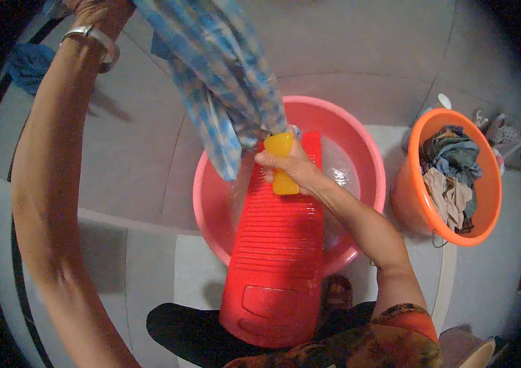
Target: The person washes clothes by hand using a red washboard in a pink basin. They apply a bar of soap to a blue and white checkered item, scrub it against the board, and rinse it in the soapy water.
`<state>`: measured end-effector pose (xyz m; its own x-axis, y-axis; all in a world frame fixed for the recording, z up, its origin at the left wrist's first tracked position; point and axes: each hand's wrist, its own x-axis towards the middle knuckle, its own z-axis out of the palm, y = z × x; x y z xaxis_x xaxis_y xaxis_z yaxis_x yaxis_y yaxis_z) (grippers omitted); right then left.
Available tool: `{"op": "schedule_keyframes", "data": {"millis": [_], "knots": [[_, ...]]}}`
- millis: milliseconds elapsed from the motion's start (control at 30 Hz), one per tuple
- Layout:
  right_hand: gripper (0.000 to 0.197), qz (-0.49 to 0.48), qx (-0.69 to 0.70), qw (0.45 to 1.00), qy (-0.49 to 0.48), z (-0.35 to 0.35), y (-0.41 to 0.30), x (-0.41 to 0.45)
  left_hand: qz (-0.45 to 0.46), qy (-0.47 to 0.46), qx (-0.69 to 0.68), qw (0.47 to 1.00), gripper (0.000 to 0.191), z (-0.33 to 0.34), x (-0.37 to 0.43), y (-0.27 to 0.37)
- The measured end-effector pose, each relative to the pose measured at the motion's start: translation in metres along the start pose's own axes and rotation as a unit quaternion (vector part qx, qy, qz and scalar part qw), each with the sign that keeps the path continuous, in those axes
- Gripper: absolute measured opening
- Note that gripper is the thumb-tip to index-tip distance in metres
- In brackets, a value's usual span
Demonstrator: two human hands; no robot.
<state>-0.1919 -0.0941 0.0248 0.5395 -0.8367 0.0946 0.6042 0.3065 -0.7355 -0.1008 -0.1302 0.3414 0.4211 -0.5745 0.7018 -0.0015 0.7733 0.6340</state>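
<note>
A red plastic washboard (274, 244) leans in a pink basin (200, 198) that holds some cloudy water, its near end at my lap. My right hand (290, 165) grips a yellow bar of laundry soap (284, 186) above the board's upper ridges. A blue and white checked cloth (223, 87) hangs from the upper left over the basin's far rim, its lower part beside the soap. At the top left edge my left hand (101, 9) is raised near the cloth's upper end. Its fingers are cut off, so their hold cannot be seen.
An orange bucket (419, 202) with crumpled clothes (453, 156) stands right of the basin. A blue cloth (30, 66) lies at the far left. Shoes (504, 133) sit at the right, beyond the bucket. Grey floor tiles (140, 138) surround the basin.
</note>
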Motion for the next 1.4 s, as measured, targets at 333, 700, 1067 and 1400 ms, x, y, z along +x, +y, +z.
{"op": "schedule_keyframes", "data": {"millis": [333, 700, 1067, 1400], "knots": [[0.056, -0.138, -0.139, 0.963, 0.184, -0.020, 0.002, 0.033, -0.127, -0.293, -0.217, 0.923, 0.032, -0.012, 0.019, -0.047], [0.060, 0.026, -0.589, 0.801, -0.100, -0.111, -0.018, 0.032, -0.477, -0.287, 0.082, 0.827, 0.024, -0.205, -0.217, -0.009], [0.051, -0.136, -0.763, 0.607, -0.176, -0.034, 0.046, 0.008, -0.164, -0.473, 0.481, 0.720, 0.044, -0.242, -0.278, -0.004], [0.054, 0.087, -0.775, 0.626, -0.012, -0.059, 0.055, 0.060, -0.157, -0.675, 0.337, 0.637, 0.061, -0.217, -0.295, -0.044]]}}
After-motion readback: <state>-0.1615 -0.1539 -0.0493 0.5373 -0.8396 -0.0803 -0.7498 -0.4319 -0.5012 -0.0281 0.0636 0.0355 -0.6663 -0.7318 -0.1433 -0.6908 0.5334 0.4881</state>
